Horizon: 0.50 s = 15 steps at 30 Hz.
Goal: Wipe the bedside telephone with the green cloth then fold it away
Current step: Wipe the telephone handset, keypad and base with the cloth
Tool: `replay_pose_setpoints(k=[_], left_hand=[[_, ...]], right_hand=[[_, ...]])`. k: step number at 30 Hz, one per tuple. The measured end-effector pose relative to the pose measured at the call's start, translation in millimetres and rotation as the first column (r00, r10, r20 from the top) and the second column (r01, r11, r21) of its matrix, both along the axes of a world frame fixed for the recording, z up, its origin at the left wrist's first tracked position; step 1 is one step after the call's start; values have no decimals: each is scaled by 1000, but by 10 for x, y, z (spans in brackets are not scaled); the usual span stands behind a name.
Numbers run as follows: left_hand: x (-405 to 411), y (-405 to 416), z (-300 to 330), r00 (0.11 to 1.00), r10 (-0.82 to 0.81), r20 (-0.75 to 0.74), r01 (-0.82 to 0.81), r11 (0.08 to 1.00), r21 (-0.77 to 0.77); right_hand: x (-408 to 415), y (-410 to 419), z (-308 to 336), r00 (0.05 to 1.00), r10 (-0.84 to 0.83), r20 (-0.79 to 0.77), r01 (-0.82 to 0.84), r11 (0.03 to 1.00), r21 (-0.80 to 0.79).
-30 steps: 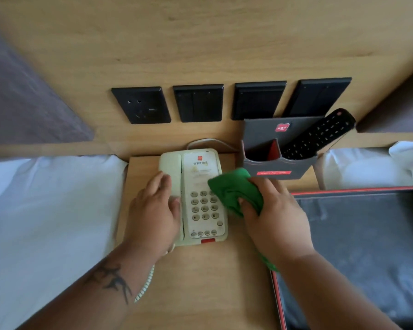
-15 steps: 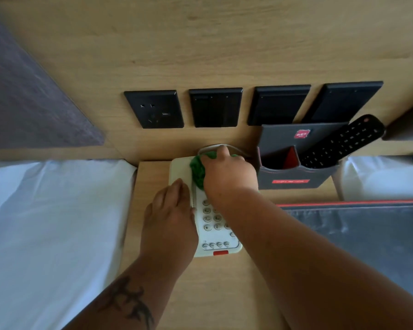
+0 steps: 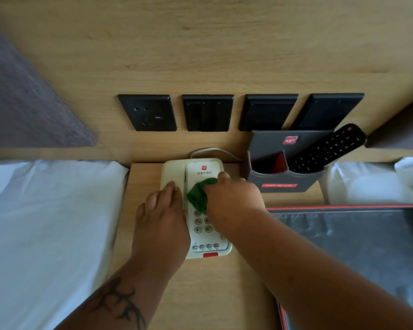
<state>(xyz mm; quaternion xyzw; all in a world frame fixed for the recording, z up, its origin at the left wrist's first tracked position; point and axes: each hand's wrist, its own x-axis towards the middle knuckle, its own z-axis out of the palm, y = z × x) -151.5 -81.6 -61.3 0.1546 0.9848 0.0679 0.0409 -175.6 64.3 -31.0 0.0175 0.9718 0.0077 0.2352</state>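
- Wiping step was underway, judging by the cloth pressed on the phone; folding away not started, cloth was bunched, not folded.
- Telephone (image 3: 202, 203) sat at frame centre on the wooden tabletop (image 3: 215, 294), its top edge near the wall panel, cord looping behind it.
- Green cloth (image 3: 199, 195) was a wadded lump on the phone face, between the printed label at the top and the keypad rows below.
- Right hand (image 3: 233, 197) came in from lower right, fingers curled closed around the cloth, pressing it down on the phone; most of the cloth was hidden under the hand, only the left part showed.
- Left hand (image 3: 161, 225) lay flat and open, palm down, over the handset on the phone's left side, gripping nothing; looked like it was steadying the phone.
- The two hands were just beside each other, cloth in between, touching the right hand, right next to the left fingertips.
- Lower keypad, bottom button row and red tab were uncovered; cannot tell whether they were already wiped.
- Handset under the left hand likely left to do, as a guess.
- Grey holder (image 3: 284, 182) with a black remote (image 3: 329, 148) stood just right of the phone, upper right of centre; not touched.
- White bedding (image 3: 45, 222) filled the left of frame, a dark tray (image 3: 355, 246) the lower right; no obvious spot for the folded cloth was visible.
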Motion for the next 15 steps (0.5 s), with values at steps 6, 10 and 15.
replay_pose_setpoints(k=[6,10,15], left_hand=[[-15,-4,-13,1000,3,7,-3,1000,-11],[-25,-2,-38,999,24,36,-23,999,-30],[-33,-11,-52,999,26,42,-25,999,-31]], right_hand=[[-196,-26,53,1000,-23,-12,23,999,34],[-390,-56,24,992,-81,-95,82,997,10],[-446,-56,-63,975,-164,-149,156,986,-63]])
